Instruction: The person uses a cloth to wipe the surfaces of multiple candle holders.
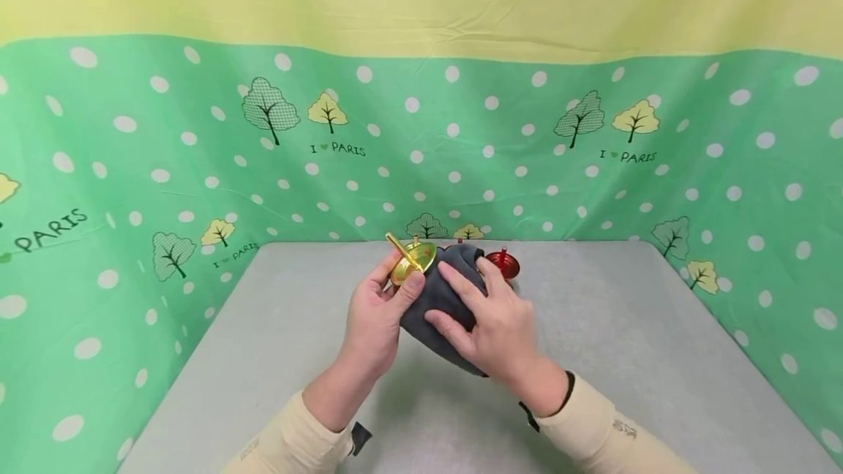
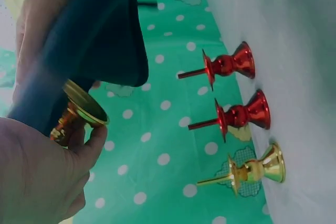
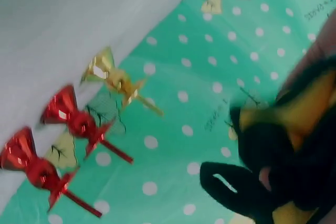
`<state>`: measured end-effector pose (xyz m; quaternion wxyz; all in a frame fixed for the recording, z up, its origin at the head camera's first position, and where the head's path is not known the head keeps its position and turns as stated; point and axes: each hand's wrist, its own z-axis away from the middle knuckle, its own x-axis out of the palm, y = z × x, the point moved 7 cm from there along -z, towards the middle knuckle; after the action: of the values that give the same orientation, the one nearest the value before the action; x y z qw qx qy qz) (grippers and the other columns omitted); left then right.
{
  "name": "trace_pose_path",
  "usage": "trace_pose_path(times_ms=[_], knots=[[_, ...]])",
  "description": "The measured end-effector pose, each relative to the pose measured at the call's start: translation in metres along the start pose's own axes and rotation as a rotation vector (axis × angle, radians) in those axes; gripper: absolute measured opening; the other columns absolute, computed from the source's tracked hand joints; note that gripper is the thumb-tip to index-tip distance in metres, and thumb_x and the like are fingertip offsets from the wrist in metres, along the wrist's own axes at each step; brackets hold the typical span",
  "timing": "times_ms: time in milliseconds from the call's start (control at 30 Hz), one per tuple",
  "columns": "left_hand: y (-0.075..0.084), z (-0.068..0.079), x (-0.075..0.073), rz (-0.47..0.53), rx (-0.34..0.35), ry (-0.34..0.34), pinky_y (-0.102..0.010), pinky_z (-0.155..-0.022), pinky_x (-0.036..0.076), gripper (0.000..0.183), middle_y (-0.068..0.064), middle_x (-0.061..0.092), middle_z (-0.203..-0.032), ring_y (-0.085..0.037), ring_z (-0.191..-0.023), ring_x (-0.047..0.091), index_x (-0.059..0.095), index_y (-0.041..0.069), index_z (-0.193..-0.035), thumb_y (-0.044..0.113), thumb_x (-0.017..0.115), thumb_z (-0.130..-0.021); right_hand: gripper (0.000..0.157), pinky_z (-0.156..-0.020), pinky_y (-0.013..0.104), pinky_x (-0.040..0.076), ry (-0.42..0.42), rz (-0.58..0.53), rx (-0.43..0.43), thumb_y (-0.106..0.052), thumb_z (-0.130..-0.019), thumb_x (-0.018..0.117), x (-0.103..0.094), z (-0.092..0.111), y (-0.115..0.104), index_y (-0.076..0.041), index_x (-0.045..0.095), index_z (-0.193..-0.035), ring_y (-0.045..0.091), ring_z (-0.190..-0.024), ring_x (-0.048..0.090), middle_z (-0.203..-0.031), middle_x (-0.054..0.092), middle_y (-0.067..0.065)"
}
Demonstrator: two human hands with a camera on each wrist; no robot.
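Note:
My left hand [image 1: 374, 322] pinches a shiny gold candlestick [image 1: 424, 251] by its dish, thumb on the near side. The candlestick is tilted, its spike pointing up and to the left. With my right hand [image 1: 502, 333] I hold a dark grey cloth [image 1: 431, 313] against the candlestick, thumb and fingers spread over the fabric. The cloth hides the lower part of the candlestick in the head view. In the left wrist view, the dish edge of the held candlestick [image 2: 86, 104] shows between the left fingers and the cloth.
Behind the hands, two red candlesticks [image 2: 239, 116] [image 2: 231, 65] and another gold one [image 2: 254, 171] stand upright in a row on the grey table [image 1: 626, 357]. A green dotted curtain [image 1: 454, 145] surrounds the back and sides.

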<state>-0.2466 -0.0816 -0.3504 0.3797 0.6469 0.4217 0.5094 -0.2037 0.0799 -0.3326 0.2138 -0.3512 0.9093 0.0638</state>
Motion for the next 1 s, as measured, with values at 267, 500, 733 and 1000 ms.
trace_pose_path(times_ms=[267,500,733,1000], knots=[[0.003,-0.001,-0.005,-0.024,-0.040,-0.032,-0.025,-0.099,0.061,0.063,-0.024,0.051,-0.160,-0.027,-0.138,0.062,0.037,-0.002,-0.163,0.009,0.064,-0.107,0.051,-0.056,0.044,0.063,-0.169,-0.097,-0.121,-0.057,-0.107,0.058,0.001,0.001,-0.004,-0.026,0.063,-0.148,0.026,-0.083,0.073,-0.128,0.069,0.018],[0.006,-0.002,-0.008,-0.081,-0.017,-0.042,-0.023,-0.104,0.057,0.069,-0.023,0.047,-0.162,-0.031,-0.143,0.057,0.035,-0.004,-0.163,0.006,0.069,-0.104,0.035,-0.063,0.043,0.066,-0.105,-0.134,0.023,-0.035,-0.103,0.073,-0.003,-0.007,0.002,-0.022,0.073,-0.136,0.027,-0.086,0.078,-0.118,0.076,0.016],[0.004,-0.003,-0.007,-0.085,-0.001,-0.198,-0.023,-0.109,0.055,0.071,-0.024,0.045,-0.163,-0.017,-0.135,0.061,0.034,-0.004,-0.164,0.009,0.069,-0.104,0.033,-0.058,0.043,0.065,-0.031,0.018,-0.128,-0.046,-0.102,0.072,-0.012,-0.018,-0.009,-0.020,0.081,-0.122,0.027,-0.074,0.076,-0.111,0.074,0.020],[0.010,-0.007,-0.013,-0.068,0.042,-0.319,-0.023,-0.106,0.057,0.079,-0.030,0.043,-0.161,-0.011,-0.128,0.065,0.033,-0.008,-0.162,0.020,0.075,-0.102,0.032,-0.063,0.044,0.066,-0.025,-0.019,-0.073,-0.045,-0.097,0.079,-0.015,-0.029,-0.002,-0.021,0.084,-0.118,0.028,-0.081,0.079,-0.109,0.077,0.018]])
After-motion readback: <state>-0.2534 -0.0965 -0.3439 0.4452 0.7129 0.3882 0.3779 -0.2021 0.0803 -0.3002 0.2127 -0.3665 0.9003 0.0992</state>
